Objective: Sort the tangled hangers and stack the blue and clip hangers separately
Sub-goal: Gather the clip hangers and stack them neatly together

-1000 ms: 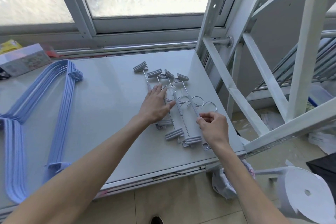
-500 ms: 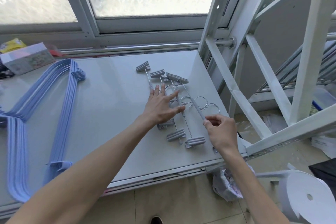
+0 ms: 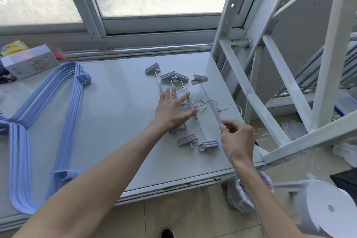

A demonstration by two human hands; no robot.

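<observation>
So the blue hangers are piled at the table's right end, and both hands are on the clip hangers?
No: the head view shows the blue hangers piled at the table's left end. The left hand and right hand are on the clip hangers.

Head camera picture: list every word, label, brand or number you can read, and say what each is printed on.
Box at the far left: printed pattern, too blurred to read.
Yellow packet behind it: print too blurred to read.
The clip hangers, blue hangers and table: no writing shows.
Nothing here reads clearly.
</observation>
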